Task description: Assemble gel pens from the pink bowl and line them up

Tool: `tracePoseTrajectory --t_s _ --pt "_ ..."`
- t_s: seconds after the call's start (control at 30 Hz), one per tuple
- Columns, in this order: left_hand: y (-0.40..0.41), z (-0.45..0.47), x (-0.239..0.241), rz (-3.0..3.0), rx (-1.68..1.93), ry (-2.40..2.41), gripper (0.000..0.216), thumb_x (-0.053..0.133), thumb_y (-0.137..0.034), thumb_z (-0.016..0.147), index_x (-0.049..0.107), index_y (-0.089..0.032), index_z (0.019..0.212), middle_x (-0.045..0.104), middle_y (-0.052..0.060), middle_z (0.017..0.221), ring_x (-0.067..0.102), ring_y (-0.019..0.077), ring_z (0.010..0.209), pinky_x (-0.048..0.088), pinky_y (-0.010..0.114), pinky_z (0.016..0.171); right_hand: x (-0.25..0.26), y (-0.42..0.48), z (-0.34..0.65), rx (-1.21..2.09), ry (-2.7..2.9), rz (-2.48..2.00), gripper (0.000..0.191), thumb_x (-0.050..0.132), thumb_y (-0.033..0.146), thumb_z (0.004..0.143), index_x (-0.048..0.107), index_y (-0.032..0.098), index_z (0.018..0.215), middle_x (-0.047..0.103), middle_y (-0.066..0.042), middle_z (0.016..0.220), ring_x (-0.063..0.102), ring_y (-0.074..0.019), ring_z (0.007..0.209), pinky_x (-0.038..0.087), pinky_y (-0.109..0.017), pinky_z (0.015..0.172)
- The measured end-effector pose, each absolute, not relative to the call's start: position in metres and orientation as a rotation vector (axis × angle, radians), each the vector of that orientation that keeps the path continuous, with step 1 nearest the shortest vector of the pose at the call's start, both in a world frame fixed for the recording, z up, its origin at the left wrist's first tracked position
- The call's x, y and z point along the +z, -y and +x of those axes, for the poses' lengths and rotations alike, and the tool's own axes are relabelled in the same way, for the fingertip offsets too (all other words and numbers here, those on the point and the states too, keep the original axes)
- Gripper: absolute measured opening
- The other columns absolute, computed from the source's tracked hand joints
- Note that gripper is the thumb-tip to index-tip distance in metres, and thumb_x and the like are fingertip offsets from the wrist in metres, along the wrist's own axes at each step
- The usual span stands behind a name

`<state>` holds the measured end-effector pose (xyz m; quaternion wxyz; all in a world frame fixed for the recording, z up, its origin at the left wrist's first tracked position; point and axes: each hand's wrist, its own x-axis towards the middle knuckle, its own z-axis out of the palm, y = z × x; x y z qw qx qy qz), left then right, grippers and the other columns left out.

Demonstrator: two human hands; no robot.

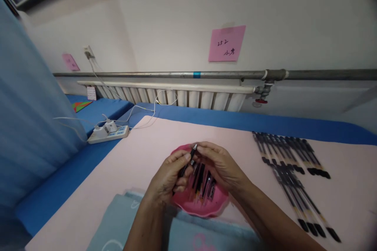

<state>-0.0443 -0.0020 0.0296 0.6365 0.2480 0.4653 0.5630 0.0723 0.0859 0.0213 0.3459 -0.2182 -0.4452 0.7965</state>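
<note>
Over a pink scalloped dish [206,212], my left hand [169,176] grips a black pen [192,153] between thumb and fingers, its silver tip slanting up to the right. The fingers of my right hand [220,164] are bent together at that tip and touch it; whether they hold a small part there is hidden. Below my hands, several dark and clear pen parts [200,182] lie in the dish, partly covered by my fingers.
Two rows of assembled pens with black caps [282,151] [303,200] lie on the pink sheet [141,157] to the right. Blue-green cloth [118,219] is in front of me. A power strip [108,134] with plugs and white cables sits at left. A radiator [191,98] runs along the wall.
</note>
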Motion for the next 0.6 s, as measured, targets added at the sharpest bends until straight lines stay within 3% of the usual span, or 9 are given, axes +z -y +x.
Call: tracePoseTrajectory --t_s 0.1,0.2,0.3,0.37,0.47,0.6 --pt "0.001 -0.044 0.030 0.575 1.259 -1.078 0.023 0.059 -0.039 0.075 0.047 -0.021 0.079 0.040 -0.010 0.047 0.014 0.0002 0.032 0.005 0.015 0.032 0.022 -0.087 0.073 2.094 1.144 -0.567 0.019 0.074 0.026 0.062 0.071 0.016 0.078 0.066 0.000 0.070 0.054 -0.0102 0.064 0.042 -0.025 0.067" --pt "-0.002 -0.042 0.027 0.630 1.255 -1.132 0.024 0.058 -0.042 0.075 0.050 -0.020 0.081 0.039 -0.010 0.047 0.015 0.0007 0.032 0.007 0.015 0.032 0.019 -0.089 0.073 2.055 1.198 -0.609 0.015 0.073 0.028 0.062 0.067 0.016 0.068 0.063 0.002 0.062 0.052 -0.0097 0.058 0.040 -0.024 0.062" --pt "-0.005 -0.037 0.021 0.889 1.351 -1.364 0.022 0.054 -0.040 0.078 0.057 -0.018 0.081 0.047 -0.006 0.050 0.032 0.0039 0.035 0.024 0.017 0.036 0.017 -0.091 0.073 1.952 1.252 -0.715 0.020 0.073 0.032 0.062 0.062 0.016 0.061 0.057 0.004 0.053 0.047 -0.0085 0.051 0.036 -0.024 0.055" --pt "-0.007 -0.034 0.017 1.223 1.427 -1.611 0.019 0.049 -0.034 0.082 0.062 -0.019 0.085 0.060 0.000 0.065 0.051 0.0096 0.053 0.040 0.021 0.051 0.016 -0.092 0.074 1.847 1.288 -0.774 0.024 0.074 0.035 0.061 0.059 0.016 0.058 0.053 0.006 0.051 0.043 -0.0080 0.049 0.035 -0.023 0.053" --pt "-0.006 -0.029 0.014 1.691 1.383 -1.905 0.024 0.042 -0.027 0.085 0.063 -0.021 0.098 0.067 0.006 0.094 0.059 0.0175 0.086 0.043 0.030 0.079 0.017 -0.093 0.076 1.700 1.354 -0.829 0.027 0.074 0.038 0.061 0.057 0.016 0.057 0.050 0.007 0.050 0.042 -0.0082 0.050 0.035 -0.023 0.053" --pt "-0.005 -0.026 0.014 1.855 1.262 -1.990 0.028 0.038 -0.026 0.087 0.061 -0.020 0.102 0.066 0.009 0.097 0.058 0.0200 0.091 0.041 0.033 0.084 0.015 -0.091 0.083 1.615 1.445 -0.892 0.028 0.072 0.040 0.063 0.056 0.017 0.057 0.048 0.007 0.050 0.040 -0.0087 0.049 0.033 -0.023 0.051"
